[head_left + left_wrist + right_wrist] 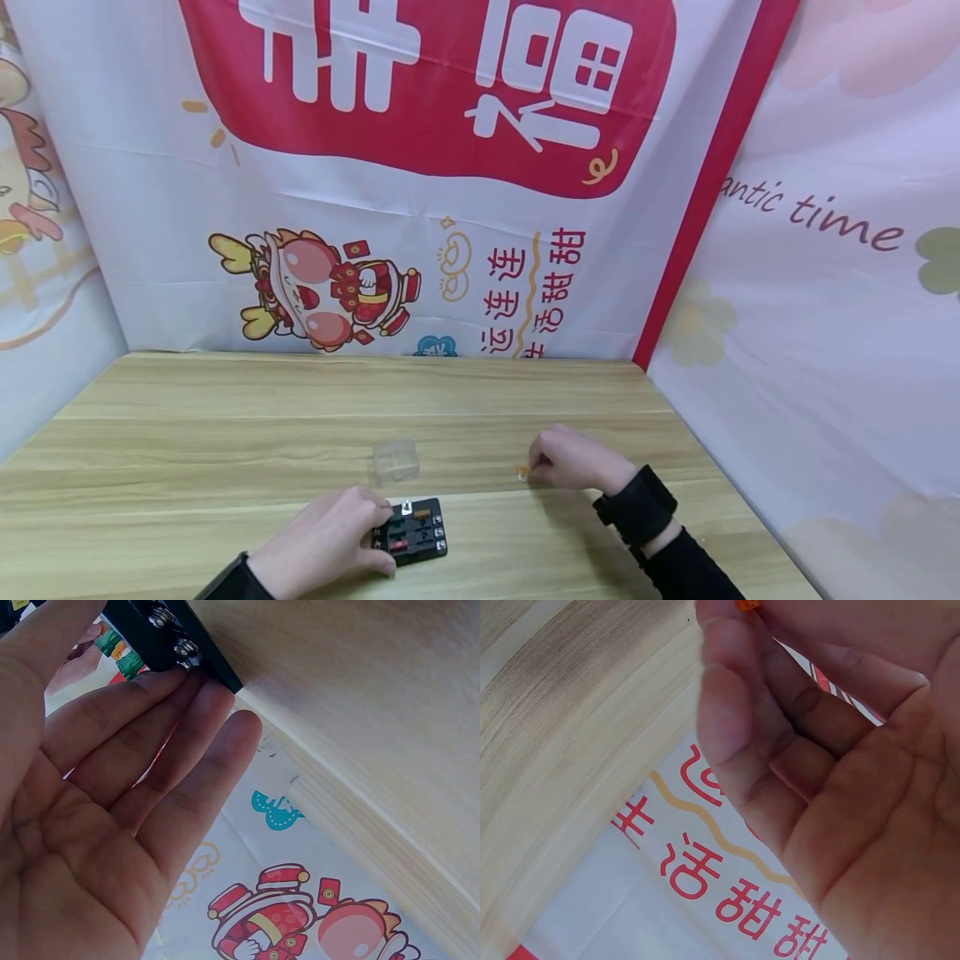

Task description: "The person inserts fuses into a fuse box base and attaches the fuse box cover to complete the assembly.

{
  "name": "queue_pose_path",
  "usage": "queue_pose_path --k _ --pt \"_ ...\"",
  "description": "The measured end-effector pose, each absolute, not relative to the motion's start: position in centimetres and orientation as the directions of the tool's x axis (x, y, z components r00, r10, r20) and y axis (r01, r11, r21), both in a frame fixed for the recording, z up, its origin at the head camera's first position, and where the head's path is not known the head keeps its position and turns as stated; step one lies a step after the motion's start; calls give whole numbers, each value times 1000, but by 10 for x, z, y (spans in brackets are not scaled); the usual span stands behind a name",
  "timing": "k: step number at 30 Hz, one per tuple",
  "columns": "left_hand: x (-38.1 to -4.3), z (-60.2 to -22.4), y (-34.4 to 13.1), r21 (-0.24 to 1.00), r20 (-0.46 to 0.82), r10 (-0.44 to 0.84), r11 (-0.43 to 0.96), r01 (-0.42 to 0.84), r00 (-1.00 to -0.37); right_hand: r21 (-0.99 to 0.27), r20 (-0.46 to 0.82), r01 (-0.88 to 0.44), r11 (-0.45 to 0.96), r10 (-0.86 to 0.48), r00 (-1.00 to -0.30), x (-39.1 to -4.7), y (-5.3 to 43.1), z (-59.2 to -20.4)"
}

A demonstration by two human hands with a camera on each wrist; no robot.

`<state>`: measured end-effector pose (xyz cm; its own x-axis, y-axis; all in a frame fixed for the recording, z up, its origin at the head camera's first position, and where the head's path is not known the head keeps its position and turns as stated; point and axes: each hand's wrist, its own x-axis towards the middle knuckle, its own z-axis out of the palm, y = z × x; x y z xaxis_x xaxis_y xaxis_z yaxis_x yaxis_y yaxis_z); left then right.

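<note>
On the table lies a black fuse block [420, 531] with metal screw terminals and a few coloured blade fuses, one red fuse [398, 546] among them. My left hand [333, 533] grips the block's left side, thumb at the near edge and fingers at the far edge. In the left wrist view the fingertips touch the block [214, 652] beside its screws. Off to the right, my right hand [573, 460] pinches a small orange blade fuse [522, 472] between thumb and fingertips, low over the table. The right wrist view shows only a bit of the orange fuse [748, 604].
A clear plastic cover [396, 461] sits on the wooden table [225, 433] just beyond the fuse block. Printed cloth [375, 192] hangs along the table's far edge, with more cloth [825, 333] down the right side.
</note>
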<state>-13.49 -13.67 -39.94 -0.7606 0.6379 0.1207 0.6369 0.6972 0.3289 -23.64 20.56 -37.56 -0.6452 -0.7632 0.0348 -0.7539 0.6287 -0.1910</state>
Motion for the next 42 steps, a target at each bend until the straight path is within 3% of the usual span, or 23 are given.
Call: queue_pose_path --k 20,42 --pt "-134 -399 -137 312 127 629 709 633 -767 -150 73 -794 589 -795 -603 -240 204 -376" --pt "-133 -400 -136 320 115 631 707 631 -767 -150 93 -794 590 -791 -605 -235 200 -375"
